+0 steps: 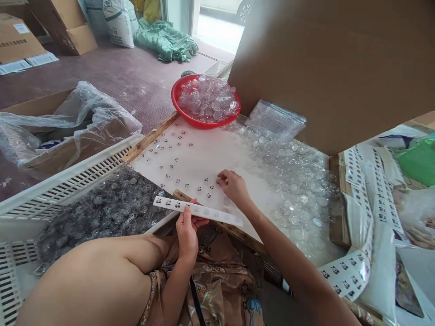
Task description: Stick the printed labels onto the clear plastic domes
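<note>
My left hand grips a white strip of panda stickers between thumb and fingers, just above the wooden near edge of the white board. Pandas show along the strip's left part; the right part looks mostly blank. Over the board's middle, my right hand is closed in a pinch, fingertips low against the surface. A small dark panda sticker shows at those fingertips, partly hidden. Several panda prints lie scattered on the white board. Clear round plastic pieces cover its right side.
A red basin heaped with clear pieces stands at the far edge, beside a clear plastic bag. A white crate at left holds dark, shiny pieces. More panda sticker strips lie at right, below a large cardboard panel.
</note>
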### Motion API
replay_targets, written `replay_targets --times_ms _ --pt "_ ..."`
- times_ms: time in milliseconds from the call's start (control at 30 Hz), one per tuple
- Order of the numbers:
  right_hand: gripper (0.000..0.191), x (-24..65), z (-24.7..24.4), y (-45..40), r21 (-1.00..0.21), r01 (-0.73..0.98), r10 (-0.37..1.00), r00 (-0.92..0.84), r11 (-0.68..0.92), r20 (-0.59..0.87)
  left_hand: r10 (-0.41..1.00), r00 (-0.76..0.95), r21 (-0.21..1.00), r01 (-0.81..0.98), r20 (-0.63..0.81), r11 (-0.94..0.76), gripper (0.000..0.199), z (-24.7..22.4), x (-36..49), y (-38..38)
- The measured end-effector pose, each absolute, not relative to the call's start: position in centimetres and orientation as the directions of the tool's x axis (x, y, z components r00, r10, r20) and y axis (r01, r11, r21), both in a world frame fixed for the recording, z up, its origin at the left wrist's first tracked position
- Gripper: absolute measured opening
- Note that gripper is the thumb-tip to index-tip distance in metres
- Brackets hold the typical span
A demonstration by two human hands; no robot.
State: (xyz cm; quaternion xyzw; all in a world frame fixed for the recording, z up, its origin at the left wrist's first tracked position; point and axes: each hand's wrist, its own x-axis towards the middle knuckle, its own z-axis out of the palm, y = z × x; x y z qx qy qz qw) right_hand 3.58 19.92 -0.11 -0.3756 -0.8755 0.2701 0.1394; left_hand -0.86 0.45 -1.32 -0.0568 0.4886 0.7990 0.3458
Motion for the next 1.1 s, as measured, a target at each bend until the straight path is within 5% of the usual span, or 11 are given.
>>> replay_targets --times_ms 167,433,633,833,1100 --pt "0.026 4.9 0.6 21.6 -0.684 0.544 0.799 -0.594 0.485 0.094 0.503 -0.755 0.733 -0.61 -0.422 -0.301 0.055 -1.2 -0.9 0.4" --pt "0.03 5.4 -0.5 23.2 -0.505 0.578 0.731 -0.659 0.641 0.174 0.506 -0.75 0.727 -0.617 -0.426 -0.302 0.056 -1.0 -0.8 0.4" --pt "0.028 5.2 -0.8 21.6 -0.498 0.468 0.627 -0.748 0.73 0.218 0.5 -0.75 0.734 -0.616 -0.433 -0.287 0.056 -1.2 -0.9 0.4" --pt "0.018 5.5 1.8 19.7 -0.683 0.355 0.669 -0.695 0.639 0.264 0.498 -0.758 0.765 -0.592 -0.421 -0.255 0.059 -1.6 -0.8 0.3" --pt "0.013 4.3 4.1 11.6 -0.846 0.186 0.392 -0.919 0.499 0.029 0.579 -0.748 0.836 -0.514 -0.326 -0.194 0.06 -1.5 -0.4 0.1"
